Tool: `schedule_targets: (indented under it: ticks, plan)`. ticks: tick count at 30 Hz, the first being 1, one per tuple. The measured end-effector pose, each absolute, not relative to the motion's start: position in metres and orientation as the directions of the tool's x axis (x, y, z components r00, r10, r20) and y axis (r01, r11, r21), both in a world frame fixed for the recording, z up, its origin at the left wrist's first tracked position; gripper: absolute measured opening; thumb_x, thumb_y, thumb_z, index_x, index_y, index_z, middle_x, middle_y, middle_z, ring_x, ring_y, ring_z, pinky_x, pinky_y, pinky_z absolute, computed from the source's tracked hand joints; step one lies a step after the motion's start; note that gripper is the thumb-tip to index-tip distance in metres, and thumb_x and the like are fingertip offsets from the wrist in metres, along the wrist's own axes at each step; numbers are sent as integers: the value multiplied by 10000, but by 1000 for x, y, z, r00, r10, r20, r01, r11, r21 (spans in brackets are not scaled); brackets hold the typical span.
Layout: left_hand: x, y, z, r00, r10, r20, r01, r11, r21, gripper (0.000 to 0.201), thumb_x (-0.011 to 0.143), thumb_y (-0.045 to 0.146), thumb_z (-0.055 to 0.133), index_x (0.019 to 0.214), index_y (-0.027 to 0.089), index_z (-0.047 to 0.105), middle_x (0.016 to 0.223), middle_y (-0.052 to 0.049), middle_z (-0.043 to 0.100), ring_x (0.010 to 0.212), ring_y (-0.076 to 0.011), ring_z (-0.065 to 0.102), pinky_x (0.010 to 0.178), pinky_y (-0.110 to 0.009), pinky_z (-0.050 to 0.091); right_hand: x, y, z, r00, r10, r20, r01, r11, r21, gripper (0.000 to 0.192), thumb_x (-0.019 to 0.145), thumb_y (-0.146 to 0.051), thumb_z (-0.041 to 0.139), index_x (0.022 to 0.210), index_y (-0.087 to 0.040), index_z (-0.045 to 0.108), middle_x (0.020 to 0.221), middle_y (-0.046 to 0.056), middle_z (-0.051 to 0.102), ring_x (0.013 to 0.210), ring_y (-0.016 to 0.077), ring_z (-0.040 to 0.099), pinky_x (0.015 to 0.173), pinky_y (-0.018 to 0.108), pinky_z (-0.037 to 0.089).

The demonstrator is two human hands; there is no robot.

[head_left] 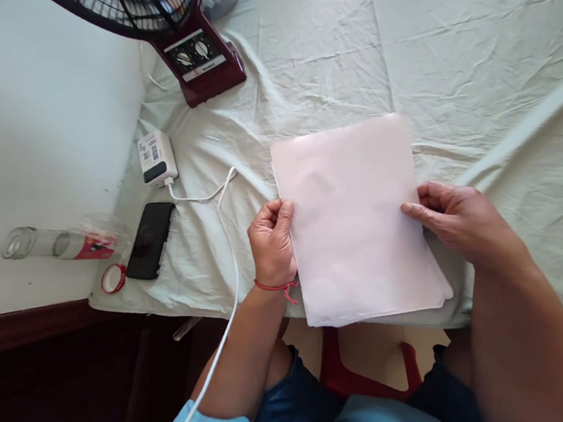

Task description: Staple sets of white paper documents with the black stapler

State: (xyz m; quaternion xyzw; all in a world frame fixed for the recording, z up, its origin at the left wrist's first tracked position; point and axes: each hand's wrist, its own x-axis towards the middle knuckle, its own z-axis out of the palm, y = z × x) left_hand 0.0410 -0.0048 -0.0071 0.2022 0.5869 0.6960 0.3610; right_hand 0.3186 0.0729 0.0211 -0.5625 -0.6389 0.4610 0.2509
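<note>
A small stack of white paper sheets (350,225) is held over the near edge of the cloth-covered table, its sheets slightly fanned at the lower right. My left hand (273,237), with a red string round the wrist, pinches the stack's left edge between thumb and fingers. On the opposite side my right hand (447,215) grips the right edge, thumb on top and fingers curled beneath. The top sheet looks blank. How many sheets lie below cannot be made out.
A dark red fan (210,69) stands at the back left. Along the left lie a white box-shaped device (159,158) with a white cable (233,260), a black phone (150,241), a red-rimmed cap (113,278) and a glass bottle (67,244). Wrinkled pale cloth (328,55) covers the table.
</note>
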Motion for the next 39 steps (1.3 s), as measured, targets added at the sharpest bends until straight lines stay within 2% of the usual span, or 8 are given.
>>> schedule_targets:
  ticks: [4, 8, 13, 19, 21, 26, 32, 39]
  plan:
    - [42, -5, -5, -656, 737, -165, -296, -50, 954, 445, 621, 491, 1057, 860, 206, 812, 866, 15, 772, 794, -102, 692, 807, -231, 587, 332, 77, 20, -258, 909, -329, 571, -131, -810, 309, 822, -548, 790, 915, -253, 797, 806, 24, 744, 731, 188, 613, 662, 338, 442]
    - [42, -4, -6, -654, 740, -159, -293, -54, 954, 447, 631, 500, 1053, 852, 199, 807, 839, 21, 760, 779, -100, 684, 785, -226, 581, 324, 74, 24, -169, 955, -243, 555, -112, -825, 269, 837, -496, 762, 892, -236, 798, 794, 34, 722, 715, 182, 589, 659, 341, 431]
    - [41, -4, -9, -677, 725, -124, -254, -73, 964, 447, 628, 499, 1054, 847, 196, 808, 811, 36, 732, 777, -90, 667, 787, -213, 565, 307, 72, 24, -67, 992, -106, 533, -54, -844, 186, 882, -412, 728, 934, -244, 789, 880, 55, 754, 787, 220, 654, 746, 383, 503]
    - [41, -3, -10, -683, 718, -137, -279, -83, 957, 458, 604, 486, 1067, 853, 196, 815, 829, 37, 749, 778, -85, 675, 794, -213, 570, 305, 73, 19, -93, 990, -105, 521, -41, -853, 353, 900, -389, 752, 1234, -273, 765, 1163, 81, 808, 955, 252, 722, 866, 417, 560]
    - [42, -3, -10, -683, 718, -135, -280, -86, 956, 448, 610, 485, 1065, 852, 200, 817, 835, 35, 756, 786, -89, 685, 802, -218, 579, 306, 74, 18, -87, 989, -116, 491, -59, -869, 372, 905, -386, 754, 1259, -273, 758, 1125, 77, 809, 951, 246, 724, 832, 399, 558]
    - [40, -3, -11, -669, 732, -131, -273, -78, 959, 425, 622, 475, 1062, 847, 208, 821, 837, 35, 766, 786, -88, 701, 806, -211, 589, 303, 71, 26, -50, 978, -204, 444, -162, -881, 264, 925, -402, 731, 1129, -249, 798, 868, 44, 754, 741, 197, 645, 639, 341, 468]
    - [40, -3, -9, -660, 738, -140, -282, -70, 957, 422, 609, 466, 1063, 833, 207, 818, 822, 30, 769, 761, -94, 704, 780, -216, 602, 302, 70, 33, -9, 994, -110, 455, -94, -886, 156, 920, -397, 722, 865, -269, 794, 828, 44, 729, 780, 220, 638, 670, 357, 480]
    - [39, -3, -7, -644, 752, -140, -271, -53, 961, 397, 641, 460, 1045, 868, 213, 832, 875, 8, 801, 791, -118, 724, 810, -254, 617, 305, 72, 25, 19, 994, -105, 476, -101, -873, 162, 885, -408, 753, 967, -280, 808, 949, 52, 784, 828, 230, 674, 732, 383, 527]
